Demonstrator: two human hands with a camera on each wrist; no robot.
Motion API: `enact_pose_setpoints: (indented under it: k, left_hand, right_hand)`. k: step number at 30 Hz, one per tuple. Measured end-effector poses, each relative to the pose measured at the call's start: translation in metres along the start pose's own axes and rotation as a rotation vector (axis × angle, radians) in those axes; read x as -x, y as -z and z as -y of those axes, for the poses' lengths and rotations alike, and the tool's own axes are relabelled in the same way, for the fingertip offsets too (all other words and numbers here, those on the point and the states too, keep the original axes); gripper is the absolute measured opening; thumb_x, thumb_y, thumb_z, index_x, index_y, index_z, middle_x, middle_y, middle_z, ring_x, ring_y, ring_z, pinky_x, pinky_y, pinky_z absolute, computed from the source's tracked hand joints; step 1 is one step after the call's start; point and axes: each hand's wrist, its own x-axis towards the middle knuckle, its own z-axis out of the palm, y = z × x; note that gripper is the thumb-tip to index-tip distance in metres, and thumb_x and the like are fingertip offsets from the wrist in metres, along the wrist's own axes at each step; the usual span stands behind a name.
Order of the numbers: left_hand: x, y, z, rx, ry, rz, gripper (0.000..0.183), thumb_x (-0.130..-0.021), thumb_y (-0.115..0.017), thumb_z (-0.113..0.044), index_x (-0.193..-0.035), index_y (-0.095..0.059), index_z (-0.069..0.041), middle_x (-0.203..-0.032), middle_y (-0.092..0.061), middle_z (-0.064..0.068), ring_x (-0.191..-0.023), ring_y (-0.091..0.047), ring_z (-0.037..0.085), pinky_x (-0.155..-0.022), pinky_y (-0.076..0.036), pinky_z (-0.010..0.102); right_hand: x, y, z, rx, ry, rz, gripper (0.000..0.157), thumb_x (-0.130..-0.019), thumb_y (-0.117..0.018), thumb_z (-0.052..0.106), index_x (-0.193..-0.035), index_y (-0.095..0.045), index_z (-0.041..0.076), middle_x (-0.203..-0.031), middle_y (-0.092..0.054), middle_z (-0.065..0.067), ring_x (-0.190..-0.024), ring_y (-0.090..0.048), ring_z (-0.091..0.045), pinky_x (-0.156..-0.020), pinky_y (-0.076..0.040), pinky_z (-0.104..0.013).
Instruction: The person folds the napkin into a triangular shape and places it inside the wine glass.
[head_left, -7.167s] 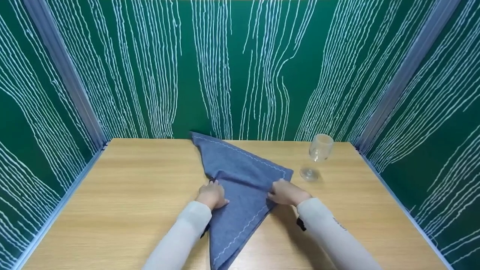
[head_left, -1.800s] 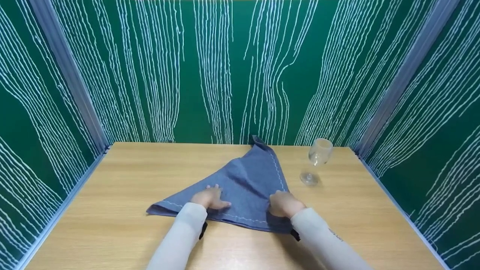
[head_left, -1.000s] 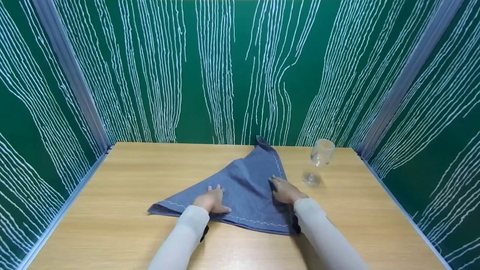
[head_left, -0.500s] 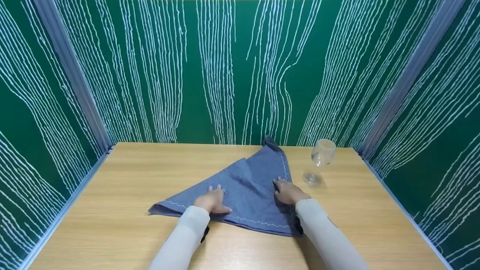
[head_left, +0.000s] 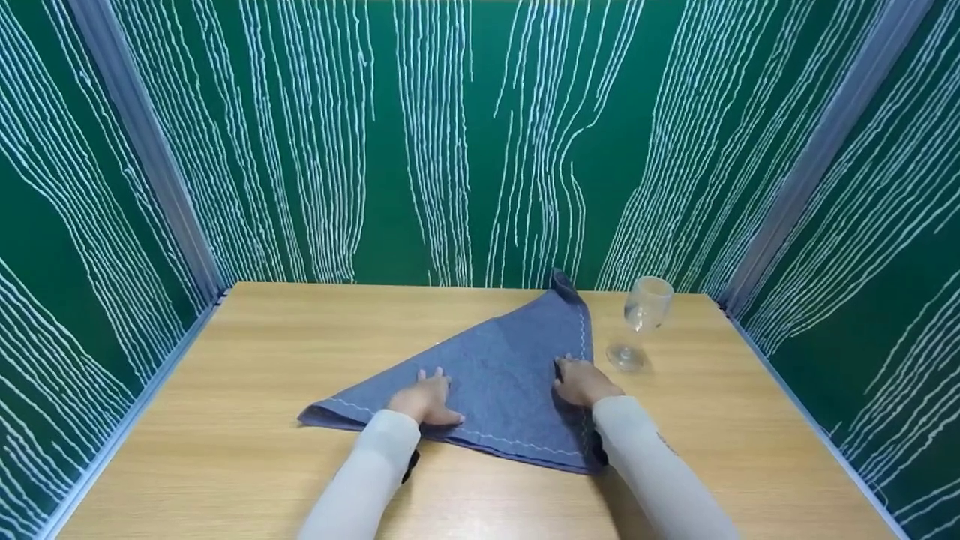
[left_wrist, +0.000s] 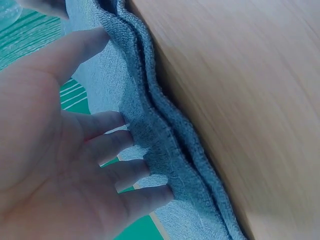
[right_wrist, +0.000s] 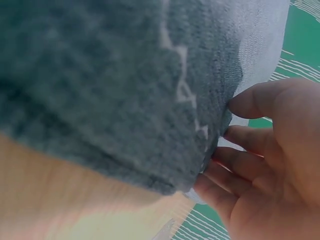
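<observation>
Left grip (head_left: 427, 400) spread wide, right grip (head_left: 585, 383) loosely extended, blue cloth (head_left: 501, 375) beneath both.

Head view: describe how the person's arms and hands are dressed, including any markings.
The left hand and right hand wear no gloves. The left sleeve and right sleeve are long, plain and pale, reaching the wrists. A small dark marking on the right sleeve is too small to read. A small black piece shows beneath the left wrist.
</observation>
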Motion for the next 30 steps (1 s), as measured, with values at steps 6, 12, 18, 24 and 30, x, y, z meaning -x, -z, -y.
enact_pose_setpoints:
  k: [6, 12, 18, 24, 30]
  left_hand:
    - [-0.004, 0.003, 0.002, -0.016, -0.015, 0.013, 0.076, -0.082, -0.062, -0.044, -0.141, -0.031, -0.007, -0.149, -0.015, 0.014, -0.135, -0.006, 0.035, -0.103, -0.016, 0.055]
    - [-0.006, 0.005, 0.005, -0.030, -0.019, 0.022, 0.072, -0.085, -0.057, -0.045, -0.141, -0.031, -0.007, -0.149, -0.016, 0.013, -0.135, -0.008, 0.034, -0.104, -0.016, 0.054]
    - [-0.009, 0.007, 0.011, -0.027, -0.016, 0.019, 0.069, -0.087, -0.055, -0.044, -0.142, -0.031, -0.011, -0.149, -0.017, 0.011, -0.135, -0.008, 0.032, -0.103, -0.016, 0.055]
    - [-0.013, 0.011, 0.019, -0.021, -0.006, 0.013, 0.069, -0.088, -0.054, -0.044, -0.143, -0.028, -0.012, -0.150, -0.015, 0.009, -0.136, -0.007, 0.031, -0.103, -0.015, 0.056]
    - [-0.017, 0.010, 0.021, -0.014, 0.005, -0.029, 0.068, -0.087, -0.056, -0.041, -0.142, -0.030, -0.010, -0.149, -0.018, 0.011, -0.135, -0.009, 0.033, -0.105, -0.010, 0.052]
  right_hand:
    - [0.005, 0.003, 0.000, 0.001, -0.003, 0.001, 0.052, -0.092, -0.047, 0.021, -0.137, -0.036, -0.001, -0.140, -0.030, -0.025, -0.129, -0.027, -0.039, -0.104, -0.021, -0.047]
    - [0.009, 0.002, 0.001, 0.027, 0.030, -0.013, 0.051, -0.091, -0.049, 0.022, -0.135, -0.039, -0.002, -0.138, -0.033, -0.026, -0.127, -0.030, -0.039, -0.103, -0.024, -0.047]
    - [0.013, 0.001, 0.004, 0.049, 0.035, -0.026, 0.050, -0.090, -0.051, 0.023, -0.133, -0.042, -0.002, -0.135, -0.038, -0.025, -0.125, -0.033, -0.040, -0.102, -0.026, -0.048]
    - [0.017, 0.002, 0.012, 0.093, 0.045, -0.016, 0.049, -0.090, -0.051, 0.024, -0.130, -0.045, -0.004, -0.128, -0.045, -0.025, -0.119, -0.041, -0.040, -0.097, -0.032, -0.048]
    - [0.019, 0.002, 0.018, 0.122, 0.065, -0.006, 0.048, -0.089, -0.053, 0.025, -0.127, -0.048, -0.004, -0.124, -0.048, -0.027, -0.115, -0.044, -0.041, -0.094, -0.035, -0.050]
